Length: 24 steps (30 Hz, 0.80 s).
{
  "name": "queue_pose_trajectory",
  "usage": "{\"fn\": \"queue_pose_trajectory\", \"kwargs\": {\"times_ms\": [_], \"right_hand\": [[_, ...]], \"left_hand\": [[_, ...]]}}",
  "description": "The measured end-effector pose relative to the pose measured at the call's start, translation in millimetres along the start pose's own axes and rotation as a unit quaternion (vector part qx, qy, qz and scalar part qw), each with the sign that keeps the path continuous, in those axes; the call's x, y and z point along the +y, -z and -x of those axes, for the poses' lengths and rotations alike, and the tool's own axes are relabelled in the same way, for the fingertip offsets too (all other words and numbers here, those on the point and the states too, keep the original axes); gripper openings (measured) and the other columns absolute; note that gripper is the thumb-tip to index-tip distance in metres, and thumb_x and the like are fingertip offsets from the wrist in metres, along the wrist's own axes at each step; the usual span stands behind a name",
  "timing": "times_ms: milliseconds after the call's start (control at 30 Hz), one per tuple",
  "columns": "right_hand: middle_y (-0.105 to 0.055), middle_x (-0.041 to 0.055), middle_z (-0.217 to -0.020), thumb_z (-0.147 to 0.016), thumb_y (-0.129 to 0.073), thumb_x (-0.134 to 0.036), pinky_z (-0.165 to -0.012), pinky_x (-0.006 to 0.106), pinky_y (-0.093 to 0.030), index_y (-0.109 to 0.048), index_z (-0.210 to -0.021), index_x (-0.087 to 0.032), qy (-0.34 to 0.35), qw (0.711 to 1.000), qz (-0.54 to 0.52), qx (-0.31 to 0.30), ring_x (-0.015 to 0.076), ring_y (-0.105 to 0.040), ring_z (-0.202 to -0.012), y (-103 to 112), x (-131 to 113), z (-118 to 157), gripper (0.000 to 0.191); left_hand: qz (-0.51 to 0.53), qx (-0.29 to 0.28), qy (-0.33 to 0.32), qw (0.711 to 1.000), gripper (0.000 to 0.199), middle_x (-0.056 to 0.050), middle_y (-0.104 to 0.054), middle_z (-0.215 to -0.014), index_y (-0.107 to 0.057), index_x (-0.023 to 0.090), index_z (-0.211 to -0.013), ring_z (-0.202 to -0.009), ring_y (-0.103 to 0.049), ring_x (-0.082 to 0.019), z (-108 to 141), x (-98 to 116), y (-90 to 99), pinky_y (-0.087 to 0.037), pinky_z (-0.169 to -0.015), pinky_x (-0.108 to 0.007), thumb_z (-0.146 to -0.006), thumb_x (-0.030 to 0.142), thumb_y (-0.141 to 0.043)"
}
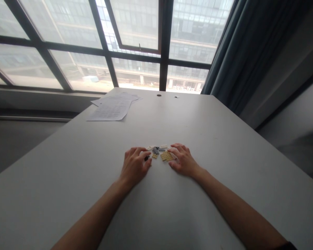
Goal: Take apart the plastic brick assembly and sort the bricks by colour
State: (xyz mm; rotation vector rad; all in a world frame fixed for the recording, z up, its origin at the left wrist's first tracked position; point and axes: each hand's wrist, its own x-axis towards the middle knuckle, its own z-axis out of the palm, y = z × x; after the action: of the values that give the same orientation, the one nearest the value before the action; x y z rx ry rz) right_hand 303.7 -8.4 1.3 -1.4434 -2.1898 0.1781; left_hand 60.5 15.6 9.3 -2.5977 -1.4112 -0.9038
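Note:
Several small toy building bricks lie in a loose cluster on the white table between my two hands. Among them are a tan studded plate (167,156), grey pieces (155,150), a smaller tan piece (154,156) and white pieces (163,147). My left hand (136,162) rests at the cluster's left side, fingers curved and apart around a small black piece (146,158). On the right, my right hand (183,160) has its fingers spread, their tips at the edge of the tan plate. Neither hand lifts anything. Fingers partly hide the outer bricks.
The white table (198,125) runs away toward a large window (135,27). Printed sheets of paper (112,107) lie at its far left. A dark round hole (159,95) sits near the far edge, and a blue-grey curtain (240,59) hangs at the right.

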Motion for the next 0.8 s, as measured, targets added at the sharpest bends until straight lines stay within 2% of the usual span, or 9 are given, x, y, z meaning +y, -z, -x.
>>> {"fn": "queue_pose_trajectory", "kwargs": {"times_ms": [100, 200, 467, 667, 800], "right_hand": [[-0.044, 0.0114, -0.14, -0.074, -0.067, -0.033, -0.107, 0.051, -0.025, -0.051, -0.13, -0.024, 0.0, 0.998, 0.008, -0.068, 0.0302, -0.03, -0.134, 2.0, 5.1, -9.9, 0.059], [-0.043, 0.0115, -0.142, -0.076, -0.067, -0.036, -0.106, 0.054, -0.025, -0.053, -0.128, -0.025, 0.005, 0.994, 0.012, -0.11, 0.0317, -0.028, -0.135, 2.3, 7.6, -19.3, 0.055], [-0.045, 0.0113, -0.14, -0.072, -0.073, -0.043, -0.106, 0.055, -0.025, -0.059, -0.118, -0.025, -0.001, 0.992, -0.002, -0.122, 0.0324, -0.03, -0.135, 4.3, 13.3, -30.7, 0.052], [-0.046, 0.0098, -0.14, -0.07, -0.075, -0.044, -0.105, 0.058, -0.025, -0.06, -0.119, -0.029, 0.002, 0.991, -0.015, -0.137, 0.0337, -0.031, -0.135, -0.2, 17.7, -38.0, 0.053], [-0.049, 0.0108, -0.136, -0.07, -0.076, -0.041, -0.104, 0.055, -0.029, -0.063, -0.111, -0.026, 0.015, 0.995, -0.018, -0.096, 0.0314, -0.034, -0.133, 1.3, 14.6, -35.4, 0.045]], "left_hand": [[0.009, 0.015, -0.009, 1.0, 0.019, -0.007, -0.066, -0.104, -0.069, 0.022, -0.097, -0.102, -0.054, -0.027, 0.8, -1.5, 0.4, -0.038, -0.092, -0.046, -0.083, 0.028, -0.058], [0.014, 0.027, -0.012, 0.999, 0.018, -0.007, -0.066, -0.104, -0.069, 0.022, -0.095, -0.101, -0.054, -0.026, 1.7, -2.1, 0.8, -0.037, -0.093, -0.047, -0.083, 0.027, -0.058], [0.009, 0.031, -0.02, 0.999, 0.016, -0.008, -0.065, -0.104, -0.068, 0.022, -0.094, -0.101, -0.054, -0.026, 3.3, -2.6, -0.1, -0.038, -0.092, -0.044, -0.084, 0.027, -0.057], [0.012, 0.03, -0.028, 0.999, 0.016, -0.007, -0.066, -0.105, -0.068, 0.021, -0.094, -0.101, -0.054, -0.025, 4.0, -4.0, -0.4, -0.037, -0.093, -0.044, -0.085, 0.026, -0.056], [0.02, 0.045, -0.037, 0.998, 0.016, -0.008, -0.066, -0.102, -0.068, 0.021, -0.094, -0.1, -0.054, -0.025, 2.7, -3.0, 2.0, -0.039, -0.091, -0.044, -0.086, 0.026, -0.056]]}}
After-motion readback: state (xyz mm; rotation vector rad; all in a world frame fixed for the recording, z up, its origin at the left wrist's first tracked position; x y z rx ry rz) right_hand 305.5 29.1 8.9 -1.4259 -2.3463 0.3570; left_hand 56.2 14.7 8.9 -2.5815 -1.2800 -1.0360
